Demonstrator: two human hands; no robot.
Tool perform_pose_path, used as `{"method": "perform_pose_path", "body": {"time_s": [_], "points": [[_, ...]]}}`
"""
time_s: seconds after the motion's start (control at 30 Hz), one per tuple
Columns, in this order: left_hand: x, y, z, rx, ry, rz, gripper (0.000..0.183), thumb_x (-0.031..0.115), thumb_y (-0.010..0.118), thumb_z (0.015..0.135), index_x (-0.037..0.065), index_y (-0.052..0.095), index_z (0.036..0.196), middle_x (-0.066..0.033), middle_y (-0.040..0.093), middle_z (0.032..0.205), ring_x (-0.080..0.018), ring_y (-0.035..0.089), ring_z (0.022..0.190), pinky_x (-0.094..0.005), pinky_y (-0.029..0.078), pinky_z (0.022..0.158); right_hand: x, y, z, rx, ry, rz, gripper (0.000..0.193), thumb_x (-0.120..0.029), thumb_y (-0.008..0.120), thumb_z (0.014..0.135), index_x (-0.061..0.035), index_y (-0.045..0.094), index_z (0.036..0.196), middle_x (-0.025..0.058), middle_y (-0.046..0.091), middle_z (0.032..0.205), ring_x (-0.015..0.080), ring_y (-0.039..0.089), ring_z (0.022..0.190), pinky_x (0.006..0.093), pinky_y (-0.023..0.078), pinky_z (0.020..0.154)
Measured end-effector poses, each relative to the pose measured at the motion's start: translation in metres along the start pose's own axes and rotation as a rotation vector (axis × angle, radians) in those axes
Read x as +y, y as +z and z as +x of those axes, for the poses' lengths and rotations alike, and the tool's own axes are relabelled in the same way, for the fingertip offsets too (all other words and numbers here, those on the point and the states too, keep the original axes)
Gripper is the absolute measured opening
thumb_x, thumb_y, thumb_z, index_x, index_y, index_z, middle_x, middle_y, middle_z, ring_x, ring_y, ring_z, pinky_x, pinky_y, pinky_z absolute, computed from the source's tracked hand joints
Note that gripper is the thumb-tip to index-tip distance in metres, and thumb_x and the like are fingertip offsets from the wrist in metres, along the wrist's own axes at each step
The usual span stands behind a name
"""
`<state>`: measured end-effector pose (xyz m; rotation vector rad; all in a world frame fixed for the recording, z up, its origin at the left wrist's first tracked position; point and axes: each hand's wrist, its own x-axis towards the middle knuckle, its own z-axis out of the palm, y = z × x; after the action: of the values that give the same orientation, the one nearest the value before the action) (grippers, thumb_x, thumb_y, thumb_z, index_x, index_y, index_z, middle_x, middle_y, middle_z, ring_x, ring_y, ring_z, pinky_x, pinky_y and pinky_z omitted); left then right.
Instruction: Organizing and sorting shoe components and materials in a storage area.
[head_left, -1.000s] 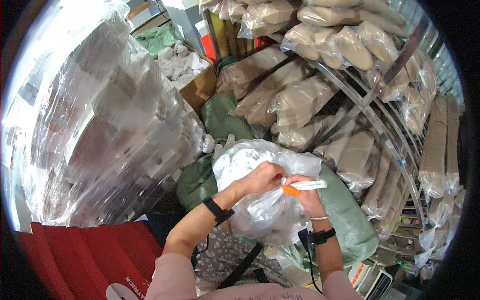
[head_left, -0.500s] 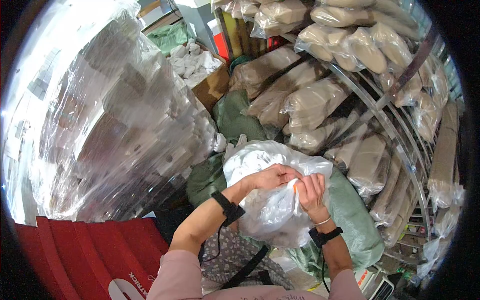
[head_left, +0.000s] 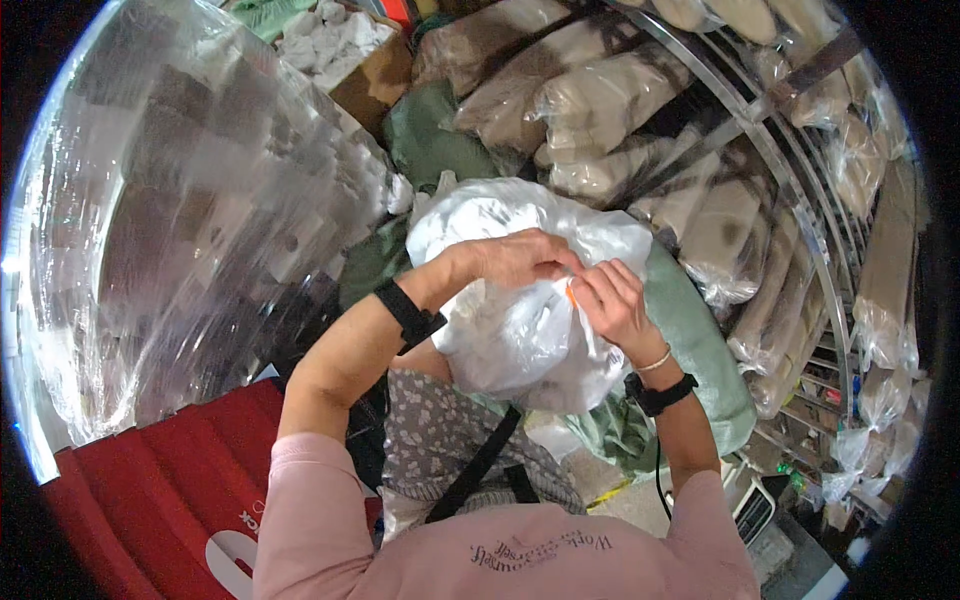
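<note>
One white bag (head_left: 515, 345) in the middle of the scene, full and rounded, just beyond the lap, with neck gathered on the right half. Right hand (head_left: 618, 300) closed on that neck, fingers curled toward the left, with a small orange piece (head_left: 571, 292) showing beside the fingertips and a white fold of plastic running down toward the near side. Left hand (head_left: 522, 257) back up over the far part of the bag, fingers bent, tips close beside those of the right hand. Cannot tell from this view whether pinching the plastic or only touching.

Black band (head_left: 403, 314) on the left wrist; on the right wrist a dark strap (head_left: 662, 393) and a pale bracelet (head_left: 656, 358), with a thin cord (head_left: 659, 478) hanging toward the near side.

Just right of the bag, a light green sack (head_left: 700, 350); to the left and far left, darker green sacks (head_left: 432, 135). Farther right, brown bundles (head_left: 600, 105) in clear plastic, stacked in rows near a curved-looking metal rack (head_left: 825, 290). At left, a tall stack (head_left: 210, 220) in shiny wrap; at far left of centre, an open carton (head_left: 372, 80) of white wads (head_left: 328, 42). Near left, a red box (head_left: 160, 470); near centre, patterned cloth (head_left: 435, 420) and a pink shirt (head_left: 440, 560).
</note>
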<state>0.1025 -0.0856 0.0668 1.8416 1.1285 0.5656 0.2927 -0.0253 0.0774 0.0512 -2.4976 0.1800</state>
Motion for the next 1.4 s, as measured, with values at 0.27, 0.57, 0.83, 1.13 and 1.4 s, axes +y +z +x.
{"method": "perform_pose_path", "body": {"time_s": [0.27, 0.57, 0.83, 1.13, 1.4], "points": [[-0.004, 0.005, 0.004, -0.001, -0.034, -0.119, 0.017, 0.005, 0.055, 0.081, 0.003, 0.058, 0.097, -0.0132, 0.061, 0.093, -0.0281, 0.059, 0.088, -0.0359, 0.045, 0.075, 0.001, 0.004, -0.012, -0.002, -0.053, -0.023, 0.014, 0.001, 0.059, 0.061, -0.0039, 0.047, 0.067, 0.0039, 0.041, 0.062, 0.0167, 0.048, 0.057, 0.0267, 0.039, 0.051], [0.020, 0.003, 0.012, 0.047, 0.018, 0.262, 0.012, 0.012, 0.061, 0.071, 0.003, 0.054, 0.076, -0.0113, 0.057, 0.075, -0.0303, 0.058, 0.074, -0.0397, 0.045, 0.064, 0.005, -0.015, -0.020, -0.165, -0.072, 0.109, 0.012, -0.004, 0.059, 0.062, -0.0023, 0.052, 0.072, 0.0057, 0.047, 0.068, 0.0186, 0.053, 0.068, 0.0288, 0.043, 0.061], [-0.010, 0.008, -0.010, 0.403, -0.066, 0.765, 0.020, 0.015, 0.062, 0.064, 0.004, 0.050, 0.076, -0.0098, 0.052, 0.073, -0.0277, 0.057, 0.074, -0.0375, 0.047, 0.062, -0.021, -0.011, -0.061, -0.271, 0.122, 0.195, 0.014, -0.006, 0.059, 0.066, -0.0041, 0.055, 0.079, 0.0070, 0.052, 0.080, 0.0239, 0.055, 0.076, 0.0357, 0.044, 0.070], [0.000, 0.013, -0.055, 1.316, -0.421, 0.125, 0.024, 0.007, 0.061, 0.075, 0.003, 0.052, 0.098, -0.0088, 0.055, 0.075, -0.0209, 0.054, 0.069, -0.0316, 0.044, 0.065, -0.012, 0.019, -0.031, -0.257, 0.485, 0.194, 0.044, -0.001, 0.056, 0.065, 0.0003, 0.050, 0.109, 0.0187, 0.055, 0.093, 0.0344, 0.053, 0.086, 0.0401, 0.043, 0.074], [-0.074, 0.088, -0.149, 1.881, -0.796, -0.629, 0.034, 0.010, 0.061, 0.077, 0.003, 0.050, 0.109, -0.0016, 0.053, 0.088, -0.0107, 0.050, 0.076, -0.0251, 0.043, 0.069, 0.108, -0.046, -0.158, -0.005, 0.668, 0.222, 0.026, -0.018, 0.052, 0.083, -0.0017, 0.055, 0.103, 0.0093, 0.059, 0.095, 0.0190, 0.057, 0.081, 0.0307, 0.048, 0.072]]}}
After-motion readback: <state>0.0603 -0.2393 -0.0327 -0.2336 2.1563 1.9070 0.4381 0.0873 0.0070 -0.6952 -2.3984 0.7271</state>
